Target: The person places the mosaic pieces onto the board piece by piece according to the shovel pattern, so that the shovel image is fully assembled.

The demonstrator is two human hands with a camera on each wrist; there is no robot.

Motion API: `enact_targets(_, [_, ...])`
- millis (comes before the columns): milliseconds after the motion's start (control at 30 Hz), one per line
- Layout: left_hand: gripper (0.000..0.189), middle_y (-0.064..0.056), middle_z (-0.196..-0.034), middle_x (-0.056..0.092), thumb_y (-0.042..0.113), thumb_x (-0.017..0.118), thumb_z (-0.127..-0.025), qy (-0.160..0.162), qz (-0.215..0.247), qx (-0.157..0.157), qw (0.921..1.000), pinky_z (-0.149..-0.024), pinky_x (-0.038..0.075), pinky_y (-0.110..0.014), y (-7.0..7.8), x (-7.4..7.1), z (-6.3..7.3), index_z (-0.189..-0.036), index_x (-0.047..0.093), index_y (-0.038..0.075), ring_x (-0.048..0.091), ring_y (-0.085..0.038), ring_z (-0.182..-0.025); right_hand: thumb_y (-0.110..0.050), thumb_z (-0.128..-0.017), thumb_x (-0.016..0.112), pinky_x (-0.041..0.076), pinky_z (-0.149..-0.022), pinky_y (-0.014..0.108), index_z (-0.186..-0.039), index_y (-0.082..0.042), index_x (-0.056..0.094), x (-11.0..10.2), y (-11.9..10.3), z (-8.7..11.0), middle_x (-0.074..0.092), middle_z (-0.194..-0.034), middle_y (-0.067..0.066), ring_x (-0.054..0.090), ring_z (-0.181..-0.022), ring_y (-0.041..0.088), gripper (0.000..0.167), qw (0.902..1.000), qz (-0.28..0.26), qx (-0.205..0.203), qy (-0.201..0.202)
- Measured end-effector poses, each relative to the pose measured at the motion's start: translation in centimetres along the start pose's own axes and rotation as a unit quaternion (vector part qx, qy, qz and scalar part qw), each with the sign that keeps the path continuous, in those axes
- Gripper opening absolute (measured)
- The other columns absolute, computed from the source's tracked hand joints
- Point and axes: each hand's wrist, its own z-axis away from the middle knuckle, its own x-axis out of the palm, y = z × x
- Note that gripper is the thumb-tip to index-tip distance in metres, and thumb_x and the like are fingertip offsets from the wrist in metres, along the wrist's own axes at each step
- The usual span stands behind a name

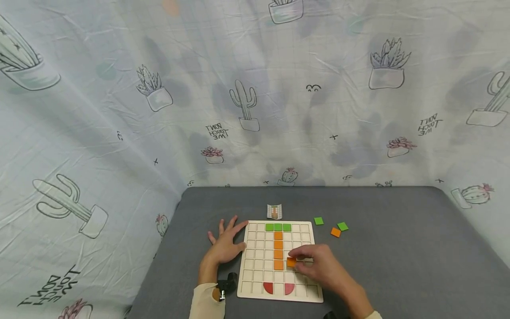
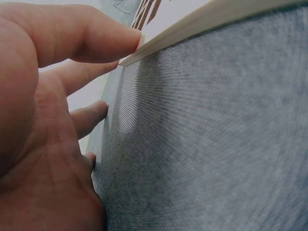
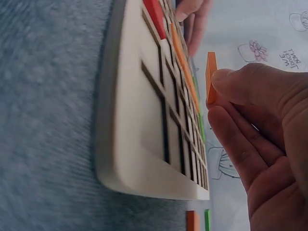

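A pale wooden grid board (image 1: 255, 254) lies on the grey table. Three green square tiles (image 1: 278, 227) fill part of its top row, and several orange tiles (image 1: 278, 254) run down in a column below them. Lower down sit a red quarter-round piece (image 1: 268, 288) and a pink one (image 1: 289, 289). My right hand (image 1: 320, 263) pinches an orange square tile (image 3: 211, 77) between thumb and fingers, over the board just right of the column's lower end. Spread along the board's left edge, my left hand (image 1: 224, 248) touches it with thumb and index finger.
Beyond the board's far edge lies a small printed card (image 1: 274, 212) with a picture of a grid pattern. To the right of the board are two loose green tiles (image 1: 318, 221) and one loose orange tile (image 1: 336, 232). A cactus-print cloth (image 1: 279, 133) hangs behind the table.
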Motion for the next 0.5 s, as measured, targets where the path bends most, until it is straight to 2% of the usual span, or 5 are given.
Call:
enact_targets(167, [0.072,-0.026,-0.179,0.027,0.009,0.071,-0.089,0.006,0.01,0.011,0.9999,-0.114,-0.028,-0.085,-0.3,0.1,0.1,-0.16,0.058,0.018,-0.006,-0.061,-0.165,-0.002,-0.09,0.087,0.068,-0.086,0.033,-0.113,-0.011,0.085,0.7,0.3,-0.1,0.084,-0.108,0.0,0.079,-0.094,0.015,0.025,0.9999,0.012,-0.006,-0.002])
enact_targets(333, [0.072,-0.021,-0.181,0.026,0.01,0.072,-0.092,-0.001,-0.004,-0.004,1.0,-0.116,-0.026,-0.085,-0.1,0.0,0.0,-0.161,0.057,0.019,-0.007,-0.056,-0.168,-0.001,-0.088,0.087,0.066,-0.087,0.031,-0.111,-0.012,0.085,1.3,0.2,-0.3,0.084,-0.105,-0.004,0.076,-0.093,0.009,0.026,0.9982,0.059,-0.009,-0.007])
enact_targets(500, [0.072,-0.02,-0.181,0.024,0.01,0.072,-0.093,-0.01,-0.009,-0.009,0.9999,-0.116,-0.025,-0.085,-0.1,-0.1,0.0,-0.162,0.056,0.02,-0.008,-0.056,-0.168,-0.001,-0.086,0.088,0.066,-0.088,0.033,-0.11,-0.014,0.086,1.5,-0.1,-0.3,0.084,-0.104,-0.005,0.075,-0.095,0.009,0.027,0.9955,0.094,-0.011,-0.004])
